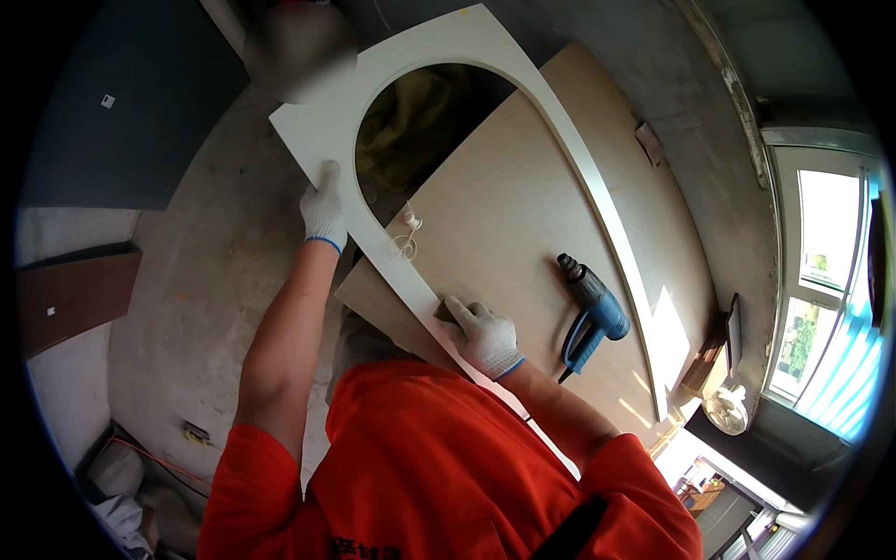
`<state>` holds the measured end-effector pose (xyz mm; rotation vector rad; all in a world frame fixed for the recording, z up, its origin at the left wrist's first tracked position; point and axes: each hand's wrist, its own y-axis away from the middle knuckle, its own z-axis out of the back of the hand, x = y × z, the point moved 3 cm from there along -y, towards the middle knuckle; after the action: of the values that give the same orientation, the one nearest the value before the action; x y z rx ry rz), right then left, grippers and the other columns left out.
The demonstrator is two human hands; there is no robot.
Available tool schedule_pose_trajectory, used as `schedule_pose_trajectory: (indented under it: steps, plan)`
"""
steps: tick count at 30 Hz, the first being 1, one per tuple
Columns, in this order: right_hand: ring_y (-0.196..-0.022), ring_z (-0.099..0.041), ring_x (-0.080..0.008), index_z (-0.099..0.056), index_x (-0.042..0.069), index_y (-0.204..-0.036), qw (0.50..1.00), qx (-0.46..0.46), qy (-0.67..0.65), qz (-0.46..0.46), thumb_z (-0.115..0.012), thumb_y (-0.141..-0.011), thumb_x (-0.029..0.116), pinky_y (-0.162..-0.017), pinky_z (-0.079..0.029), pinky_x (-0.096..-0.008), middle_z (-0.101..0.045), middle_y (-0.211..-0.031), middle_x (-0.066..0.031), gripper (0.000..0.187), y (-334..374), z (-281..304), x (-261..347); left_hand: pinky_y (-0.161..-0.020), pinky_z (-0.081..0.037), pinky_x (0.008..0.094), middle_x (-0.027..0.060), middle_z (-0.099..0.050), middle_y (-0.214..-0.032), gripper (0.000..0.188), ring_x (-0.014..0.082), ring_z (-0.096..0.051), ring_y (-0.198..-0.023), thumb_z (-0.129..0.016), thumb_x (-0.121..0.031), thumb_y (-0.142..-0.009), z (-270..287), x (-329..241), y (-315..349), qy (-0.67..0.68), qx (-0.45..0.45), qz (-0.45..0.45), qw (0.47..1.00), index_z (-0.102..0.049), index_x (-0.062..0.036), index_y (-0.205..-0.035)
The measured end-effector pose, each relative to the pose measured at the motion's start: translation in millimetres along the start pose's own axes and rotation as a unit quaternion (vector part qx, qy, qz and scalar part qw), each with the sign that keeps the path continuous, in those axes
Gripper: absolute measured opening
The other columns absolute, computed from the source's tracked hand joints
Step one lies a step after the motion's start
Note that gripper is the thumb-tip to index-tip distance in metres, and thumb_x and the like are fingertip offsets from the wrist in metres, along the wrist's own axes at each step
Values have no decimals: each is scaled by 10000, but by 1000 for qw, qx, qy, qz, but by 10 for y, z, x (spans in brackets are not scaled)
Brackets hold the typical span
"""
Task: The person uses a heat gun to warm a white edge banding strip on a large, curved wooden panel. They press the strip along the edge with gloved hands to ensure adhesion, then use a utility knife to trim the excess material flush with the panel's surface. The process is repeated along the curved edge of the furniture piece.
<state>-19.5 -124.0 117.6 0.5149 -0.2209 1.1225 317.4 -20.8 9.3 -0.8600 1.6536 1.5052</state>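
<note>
A white panel (pixel 585 173) with a large arched cut-out lies at a slant over a light-brown board (pixel 523 215). My left hand (pixel 325 210), in a white knit glove with a blue cuff, is closed on the panel's left edge. My right hand (pixel 487 338), gloved the same way, rests with bent fingers on the panel's near-left strip. A small dark-grey piece (pixel 446 318) shows at its fingertips; its kind is unclear. Right of this hand, inside the cut-out, a blue heat gun (pixel 595 308) lies on the board. White string (pixel 407 245) lies in a loose coil beside the left strip.
A pinkish-brown block (pixel 649 145) sits on the board's far right. Beyond the right end stand a small fan (pixel 726 409) and a window (pixel 821 271). Dark panels (pixel 140 103) lean at the left. A blurred round shape (pixel 301 51) is at the panel's far left corner.
</note>
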Motion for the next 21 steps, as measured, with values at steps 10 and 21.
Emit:
schedule_pose_trajectory:
  steps: [10, 21]
  plan:
    - [-849, -760, -371, -647, 182, -1442, 999, 45, 18, 23, -662, -985, 319, -699, -616, -507, -741, -1039, -163, 477, -580, 86, 273, -976, -543, 371, 139, -749, -1234, 694, 204, -679, -1076, -728, -497, -1057, 188, 429, 469, -43, -14, -11, 999, -685, 139, -1332]
    - [-782, -743, -376, -685, 205, -1413, 988, 3, 36, 149, -737, -959, 373, -675, -607, -504, -724, -986, -161, 487, -981, 99, 143, -931, -544, 365, 87, -758, -1128, 645, 165, -665, -1013, -757, -487, -1042, 141, 372, 554, -37, -37, -36, 998, -719, 122, -1250]
